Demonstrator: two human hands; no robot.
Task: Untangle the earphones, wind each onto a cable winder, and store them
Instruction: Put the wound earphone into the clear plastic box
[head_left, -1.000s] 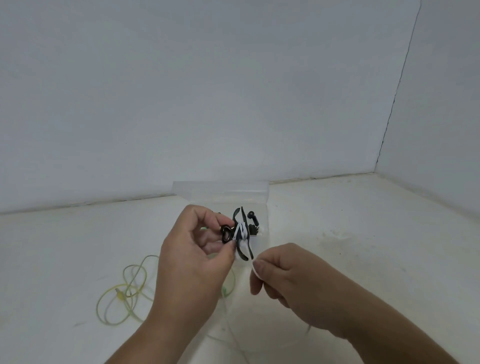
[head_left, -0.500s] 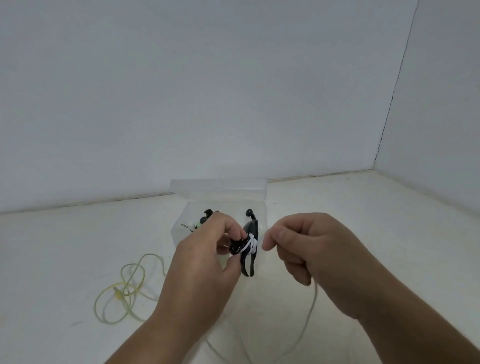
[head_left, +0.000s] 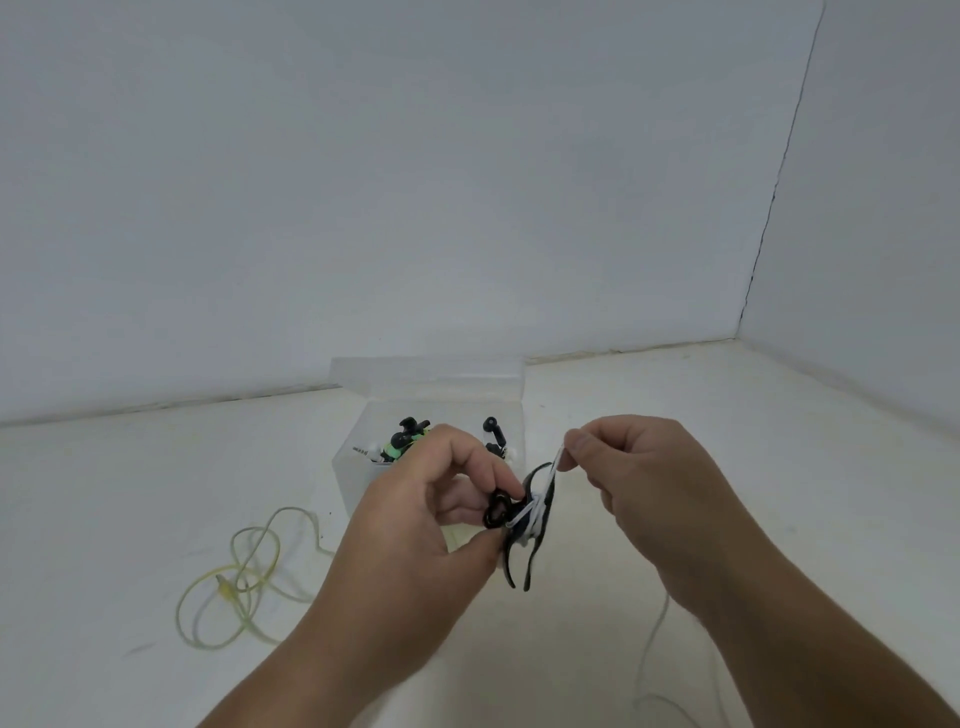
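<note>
White earphone cable pinched taut by right hand; left hand grips black cable winder, both raised above the bench.

1. Winder: black, looks like soft plastic or rubber; matt, with a faint sheen on its ring.
2. White cord: thin, smooth plastic sheath, slightly glossy.
3. Yellow cord: pale, half-translucent plastic sheath, smooth and a little shiny.
4. Box: frosted clear plastic, with smooth, cloudy walls and lid.
5. Table: white, matt, lightly scuffed, with a few dark specks.
6. Wall: plain white, matt and even.
</note>
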